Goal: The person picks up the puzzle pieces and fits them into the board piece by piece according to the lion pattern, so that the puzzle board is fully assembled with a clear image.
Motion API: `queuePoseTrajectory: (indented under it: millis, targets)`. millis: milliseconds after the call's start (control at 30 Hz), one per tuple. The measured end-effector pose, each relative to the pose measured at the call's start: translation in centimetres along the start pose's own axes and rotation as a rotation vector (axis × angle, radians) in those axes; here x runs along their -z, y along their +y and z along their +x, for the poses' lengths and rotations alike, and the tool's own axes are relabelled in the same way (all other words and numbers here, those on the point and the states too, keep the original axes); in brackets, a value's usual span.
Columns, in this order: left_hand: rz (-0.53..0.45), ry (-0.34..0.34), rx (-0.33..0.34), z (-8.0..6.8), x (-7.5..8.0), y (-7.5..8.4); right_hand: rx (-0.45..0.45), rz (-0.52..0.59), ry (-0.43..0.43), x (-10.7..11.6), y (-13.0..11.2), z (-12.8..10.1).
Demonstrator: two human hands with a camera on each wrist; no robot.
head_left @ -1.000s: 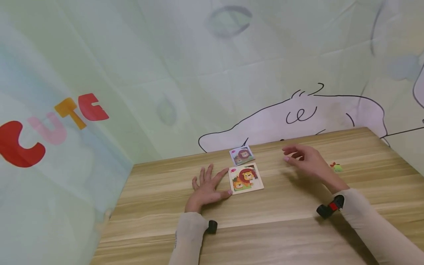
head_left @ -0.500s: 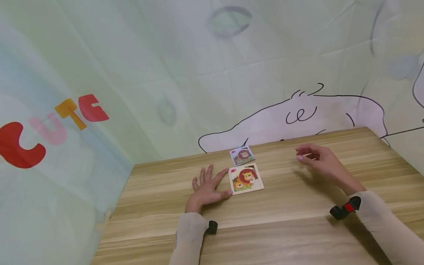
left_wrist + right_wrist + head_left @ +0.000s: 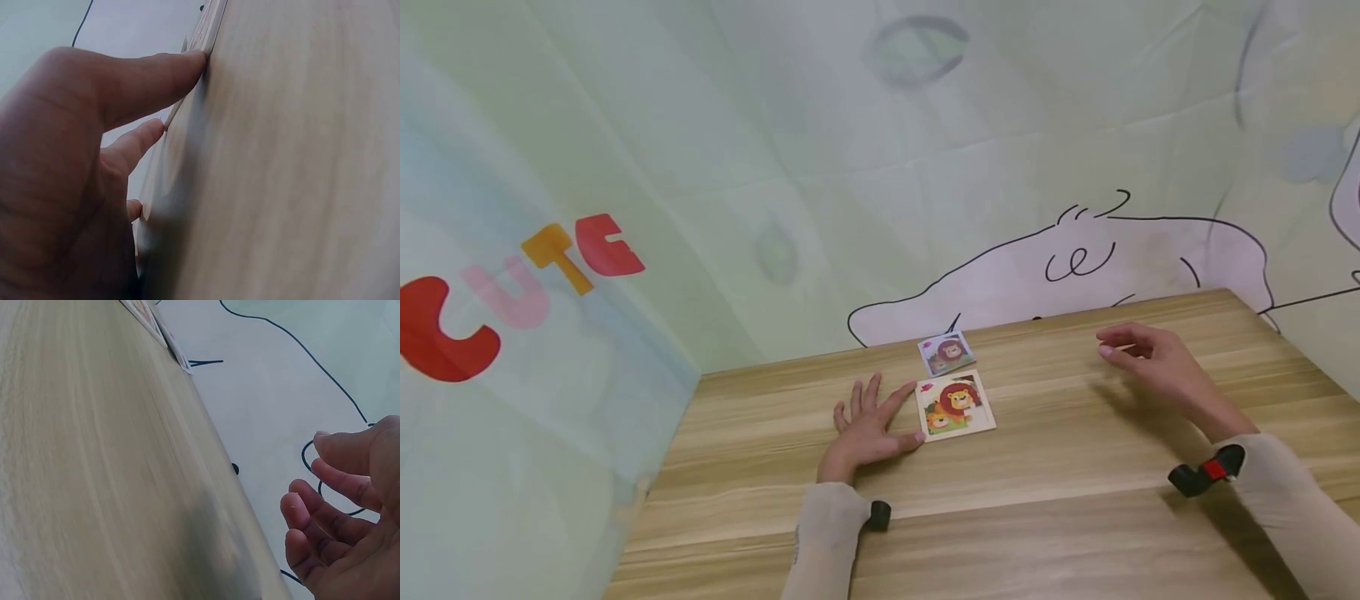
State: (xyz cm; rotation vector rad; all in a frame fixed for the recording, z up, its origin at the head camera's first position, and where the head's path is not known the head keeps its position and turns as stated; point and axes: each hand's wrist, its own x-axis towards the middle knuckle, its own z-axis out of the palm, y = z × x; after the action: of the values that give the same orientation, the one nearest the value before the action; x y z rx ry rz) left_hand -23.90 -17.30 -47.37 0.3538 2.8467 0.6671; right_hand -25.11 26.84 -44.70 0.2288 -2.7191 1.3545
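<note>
Head view: left hand (image 3: 867, 425) flat on the wooden table (image 3: 1060, 492), fingers spread and straight, thumb tip and index finger against the left edge of the lion puzzle board (image 3: 956, 404). Board lying flat just right of that hand, near the middle of the table. Smaller lion picture card (image 3: 947, 352) just behind the board, close to the table's far edge, apart from the fingers. Right hand (image 3: 1153, 367) raised above the table, well to the right of the board, fingers loosely curled, holding nothing. Cartoon-printed backdrop (image 3: 880, 183) behind the table, with coloured letters (image 3: 512, 287) on the left side.

Left wrist view: thumb (image 3: 156, 78) stretched out straight, tip pressed to the edge of the board (image 3: 209, 28), which shows only edge-on as a thin strip. Other fingers (image 3: 137, 144) straight, lying on the table (image 3: 294, 162).

Right wrist view: fingers (image 3: 325, 519) loosely bent and slightly apart, clear of the table (image 3: 106, 487), touching nothing. Board (image 3: 145, 317) and card far off at the top edge, well apart from this hand (image 3: 350, 531).
</note>
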Motion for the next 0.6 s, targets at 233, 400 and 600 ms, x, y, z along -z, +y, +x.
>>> queuePoseTrajectory:
  millis: [233,400,600]
  targets:
    - [0.015,0.001,0.001,0.0,0.0,0.0,-0.044,0.027,0.019,1.1,0.6,-0.1]
    - [0.011,0.001,0.002,0.0,0.0,-0.1,-0.058,0.037,0.014,1.8,1.0,-0.3]
    - [0.004,-0.004,-0.003,0.0,0.0,-0.1,-0.055,-0.012,0.008,2.4,1.6,-0.7]
